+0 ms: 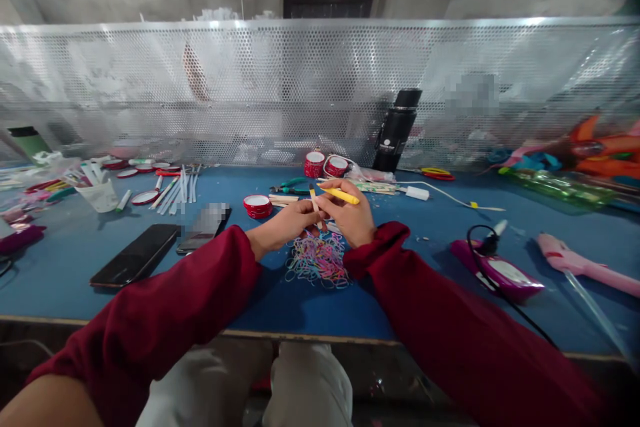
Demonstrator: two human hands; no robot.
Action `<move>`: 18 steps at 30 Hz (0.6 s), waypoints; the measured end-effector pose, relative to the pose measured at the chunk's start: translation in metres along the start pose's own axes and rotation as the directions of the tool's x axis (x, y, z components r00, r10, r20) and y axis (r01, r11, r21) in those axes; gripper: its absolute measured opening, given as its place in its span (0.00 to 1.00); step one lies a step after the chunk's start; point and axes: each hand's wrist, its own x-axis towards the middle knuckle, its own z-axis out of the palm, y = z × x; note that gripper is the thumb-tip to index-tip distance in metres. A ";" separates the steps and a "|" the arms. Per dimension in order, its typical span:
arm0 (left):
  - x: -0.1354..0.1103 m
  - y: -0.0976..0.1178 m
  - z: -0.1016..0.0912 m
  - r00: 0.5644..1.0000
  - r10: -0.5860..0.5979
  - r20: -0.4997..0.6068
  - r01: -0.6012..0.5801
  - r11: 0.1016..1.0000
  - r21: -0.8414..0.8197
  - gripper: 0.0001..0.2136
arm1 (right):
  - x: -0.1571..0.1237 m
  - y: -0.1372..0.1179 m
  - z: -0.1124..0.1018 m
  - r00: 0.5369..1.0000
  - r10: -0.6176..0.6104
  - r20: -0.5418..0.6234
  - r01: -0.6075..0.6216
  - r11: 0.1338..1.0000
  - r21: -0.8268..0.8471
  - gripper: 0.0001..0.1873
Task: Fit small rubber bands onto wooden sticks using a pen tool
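My left hand (pixel 289 223) is closed, its fingertips pinching a small, pale flat stick (pixel 313 199) with a dark upper end. Close beside it, my right hand (pixel 357 219) is also closed and has a slim yellow tool (pixel 343 194) lodged across its fingers; its kind is unclear. The right fingertips meet the left ones around the lower part of the stick, and what lies between them is partly hidden. Directly below both hands, a loose heap of colourful small rubber bands (pixel 320 260) lies on the blue table (pixel 285 313).
Two phones (pixel 137 257) (pixel 205 227) lie left, beyond them a white cup (pixel 97 195) of sticks. Red-rimmed rolls (pixel 257 205), pliers (pixel 293 187) and a black flask (pixel 397 130) stand or lie ahead. Right are a purple device (pixel 500 270) with a cable and a pink glue gun (pixel 580 257).
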 end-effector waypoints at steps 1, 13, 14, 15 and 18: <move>0.000 -0.001 0.000 1.000 0.002 0.007 -0.002 1.000 -0.001 0.13 | 0.000 0.000 0.000 1.000 0.001 0.002 -0.001 1.000 0.002 0.14; -0.002 -0.001 0.002 1.000 -0.013 -0.024 0.013 1.000 -0.001 0.13 | -0.001 -0.003 0.001 0.996 0.086 0.028 -0.088 0.991 0.101 0.16; -0.002 -0.001 0.002 0.999 -0.009 -0.039 0.009 1.000 -0.005 0.12 | -0.001 -0.003 0.001 0.996 0.081 0.034 -0.084 0.991 0.101 0.16; -0.002 0.000 0.002 0.999 -0.005 -0.054 0.004 1.000 -0.011 0.12 | -0.001 -0.002 0.001 0.996 0.075 0.038 -0.078 0.992 0.100 0.16; -0.002 0.003 0.004 0.996 0.004 -0.088 -0.007 0.999 -0.039 0.11 | 0.000 -0.001 -0.001 0.998 0.050 0.028 -0.052 0.996 0.078 0.16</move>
